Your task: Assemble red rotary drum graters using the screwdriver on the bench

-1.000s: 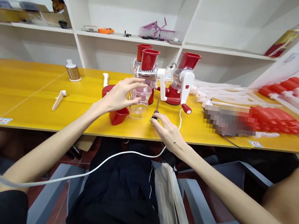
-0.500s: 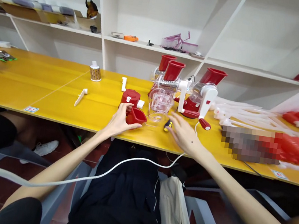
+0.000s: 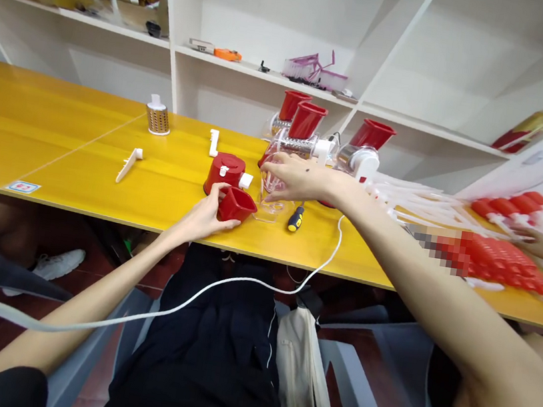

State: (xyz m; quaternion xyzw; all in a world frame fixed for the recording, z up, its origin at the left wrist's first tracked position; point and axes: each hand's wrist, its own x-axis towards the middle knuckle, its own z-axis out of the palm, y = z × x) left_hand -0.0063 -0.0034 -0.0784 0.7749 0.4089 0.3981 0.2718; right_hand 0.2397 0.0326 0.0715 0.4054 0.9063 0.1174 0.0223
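My left hand is closed around a red plastic hopper, its wide mouth facing up and right, just above the table's front edge. Directly behind it stands a red base with a white knob on its side. My right hand reaches over a clear plastic housing, thumb and fingers apart; whether they touch it I cannot tell. Below that hand lies a black-and-yellow screwdriver. Red-and-white rotary graters stand behind, partly hidden by my right hand and forearm.
To the left are a metal grater drum, a white crank arm and a flat white part. White handles and red parts are heaped at right, near another person's hand. A white cable crosses over my lap.
My right hand has moved from beside the screwdriver up and left to the clear housing. My left hand keeps hold of the red hopper. The view has shifted right, and another person's hand appears.
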